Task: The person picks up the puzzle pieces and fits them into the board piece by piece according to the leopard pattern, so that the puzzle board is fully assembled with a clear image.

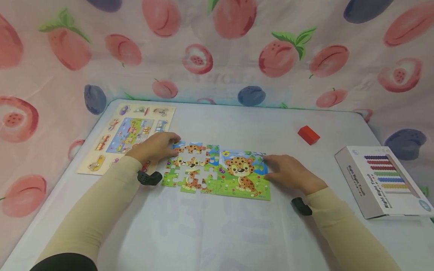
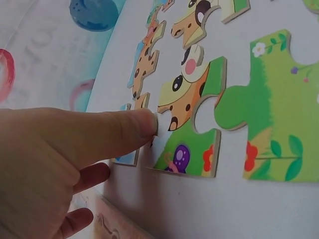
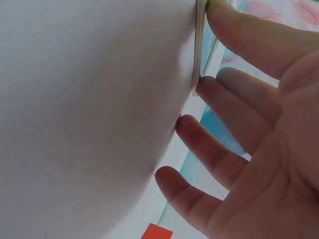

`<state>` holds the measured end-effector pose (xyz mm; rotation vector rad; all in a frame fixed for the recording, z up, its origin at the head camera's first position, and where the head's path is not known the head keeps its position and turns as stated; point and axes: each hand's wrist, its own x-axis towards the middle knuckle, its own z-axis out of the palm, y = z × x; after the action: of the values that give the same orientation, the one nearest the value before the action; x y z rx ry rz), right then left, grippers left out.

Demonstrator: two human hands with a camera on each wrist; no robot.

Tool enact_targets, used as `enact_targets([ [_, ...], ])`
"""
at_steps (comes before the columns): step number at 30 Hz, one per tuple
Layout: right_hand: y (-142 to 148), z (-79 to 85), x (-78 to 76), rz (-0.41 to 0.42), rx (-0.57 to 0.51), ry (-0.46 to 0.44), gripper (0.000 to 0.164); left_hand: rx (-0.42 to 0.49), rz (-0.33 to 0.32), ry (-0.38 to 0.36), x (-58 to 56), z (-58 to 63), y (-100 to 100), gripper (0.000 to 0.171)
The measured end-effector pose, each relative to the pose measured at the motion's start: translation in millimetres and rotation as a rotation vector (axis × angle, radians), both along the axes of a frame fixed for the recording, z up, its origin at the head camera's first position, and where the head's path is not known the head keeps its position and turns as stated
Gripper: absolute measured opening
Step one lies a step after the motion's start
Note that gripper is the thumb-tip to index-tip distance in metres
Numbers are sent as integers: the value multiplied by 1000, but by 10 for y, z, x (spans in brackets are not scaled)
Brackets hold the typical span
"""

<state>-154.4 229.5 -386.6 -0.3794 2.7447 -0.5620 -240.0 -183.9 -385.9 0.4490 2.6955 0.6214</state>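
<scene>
Loosely spaced jigsaw pieces [image 1: 192, 184] show parts of a spotted leopard cub on grass. Directly to their right, along their side, lies a square picture board [image 1: 225, 188] of the whole cub sitting. My left hand [image 1: 157, 146] is at the upper left corner of the pieces. Its straight thumb [image 2: 114, 130] reaches the edge pieces, over a corner piece with blue on it [image 2: 128, 158]; the index finger is mostly hidden behind the thumb. My right hand [image 1: 288, 172] touches the board's right edge with thumb and fingertips, its other fingers [image 3: 212, 149] spread and nearly straight.
A wooden peg puzzle board [image 1: 101, 165] with vehicle pictures lies at the left, partly behind my left forearm. A red block [image 1: 309, 135] sits at the back right. Along the right side is a white box [image 1: 376, 180] with coloured strips in its window. Fruit-print cloth [image 1: 217, 75] hangs behind the table.
</scene>
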Motion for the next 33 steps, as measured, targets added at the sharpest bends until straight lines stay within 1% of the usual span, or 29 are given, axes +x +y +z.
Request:
enact_targets([
  [6,-5,16,-1,6,-1,-4,64,-7,8,-9,-6,16,7,55],
  [13,-4,15,8,5,1,-12,65,7,-1,2,-11,-6,3,54],
  [19,-12,20,5,-1,15,-16,65,-1,-4,19,9,51,20,52],
  [25,-20,24,0,-5,19,-18,66,-6,-55,60,24,123,105,52],
  [30,-21,38,3,-4,21,-27,65,28,-73,41,43,157,228,53],
  [33,-18,44,4,3,23,-27,65,38,-85,28,78,169,307,54],
])
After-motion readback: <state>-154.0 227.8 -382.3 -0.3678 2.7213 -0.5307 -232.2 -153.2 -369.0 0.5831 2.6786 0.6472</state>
